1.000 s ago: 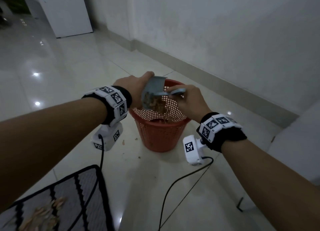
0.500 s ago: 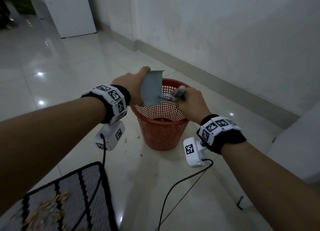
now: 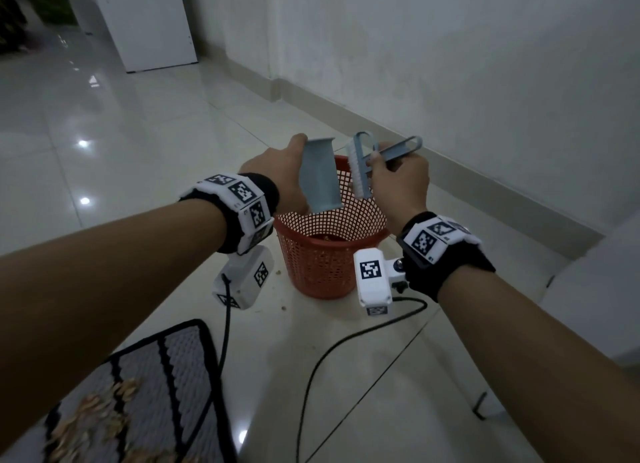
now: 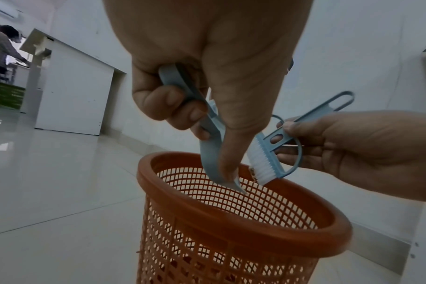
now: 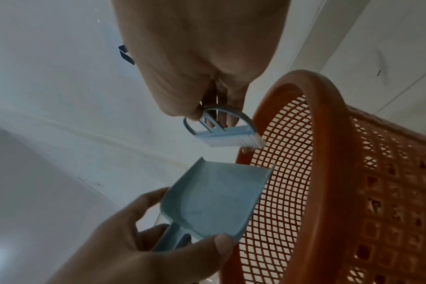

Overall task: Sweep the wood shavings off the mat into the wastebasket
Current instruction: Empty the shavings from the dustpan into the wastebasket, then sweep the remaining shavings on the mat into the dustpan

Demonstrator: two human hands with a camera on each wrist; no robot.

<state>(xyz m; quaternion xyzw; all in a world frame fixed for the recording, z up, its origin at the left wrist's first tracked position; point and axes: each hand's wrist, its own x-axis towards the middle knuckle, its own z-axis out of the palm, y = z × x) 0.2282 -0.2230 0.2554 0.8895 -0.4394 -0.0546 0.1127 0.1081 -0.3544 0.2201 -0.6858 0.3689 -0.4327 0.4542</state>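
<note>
In the head view, at the centre of the frame, the left hand (image 3: 280, 171) grasps a small grey-blue dustpan (image 3: 320, 175), tipped with its mouth down over the orange mesh wastebasket (image 3: 322, 265), and the right hand (image 3: 398, 182) grasps a grey-blue hand brush (image 3: 363, 166) just to the right of the pan, bristles toward it. Some wood shavings (image 3: 97, 424) lie on the grey mat with black stripes (image 3: 180, 369) in the lower left corner, and a few crumbs are on the white tiled floor (image 3: 138, 133) beside the basket. In the left wrist view, the fingers (image 4: 168, 103) of the left hand curl around the dustpan handle and the thumb lies along the pan, its lip above the basket rim (image 4: 231, 222); the brush is at the right, with a small shaving on its bristles. In the right wrist view, the right hand (image 5: 197, 63) pinches the brush at the upper centre; the inside of the dustpan, in the lower centre, looks clean, next to the basket at the right
</note>
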